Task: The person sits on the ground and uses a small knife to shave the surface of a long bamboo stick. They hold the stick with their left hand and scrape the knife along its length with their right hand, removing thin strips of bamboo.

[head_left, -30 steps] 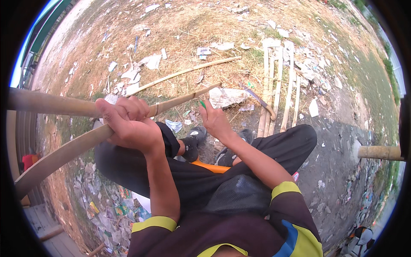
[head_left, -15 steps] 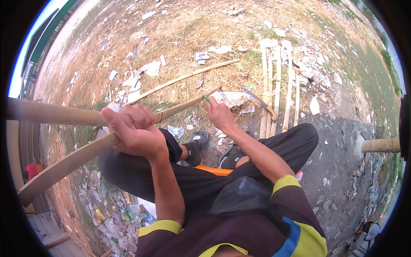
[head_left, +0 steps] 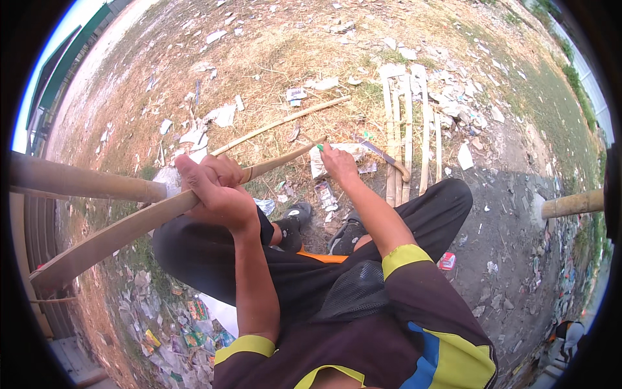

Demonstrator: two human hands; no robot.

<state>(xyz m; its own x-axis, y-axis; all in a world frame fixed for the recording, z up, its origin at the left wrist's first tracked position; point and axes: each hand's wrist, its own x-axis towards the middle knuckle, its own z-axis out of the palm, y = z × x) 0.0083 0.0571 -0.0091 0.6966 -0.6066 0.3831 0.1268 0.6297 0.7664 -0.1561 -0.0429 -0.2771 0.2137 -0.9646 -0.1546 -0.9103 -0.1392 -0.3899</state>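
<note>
A long, flat, smooth-faced bamboo strip [head_left: 139, 227] slants from eight o'clock to twelve, the left hand [head_left: 225, 200] wrapped firmly round it. Near its tip, the right hand's fingers [head_left: 330, 159] pinch something small and green [head_left: 320, 148]; a curved, wooden-handled blade [head_left: 382, 155] lies at two o'clock.

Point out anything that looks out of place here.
A curved knife lies unsheathed by the row of pale strips, and a lone strip slants apart from that row. Scattered white scraps look like litter.
</note>
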